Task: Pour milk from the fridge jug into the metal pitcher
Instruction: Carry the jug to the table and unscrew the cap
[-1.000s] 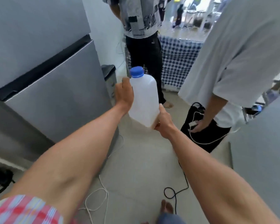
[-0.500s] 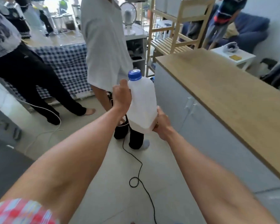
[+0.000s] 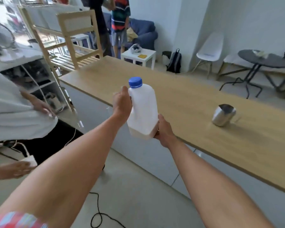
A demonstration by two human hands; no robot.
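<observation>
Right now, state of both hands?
Left hand: closed on the jug, upper side.
Right hand: closed on the jug, supporting its bottom corner.

A long wooden counter [image 3: 179,99] runs across the middle of the room. Beyond its far end stands a small white side table [image 3: 139,57], with a blue sofa [image 3: 143,32] behind that. Left of the counter's far end is a pale wooden shelf unit [image 3: 72,46]. Past the counter's right side sit a white chair [image 3: 210,50] and a round dark table [image 3: 263,60]. A black cable [image 3: 97,211] lies on the floor before the counter.
</observation>
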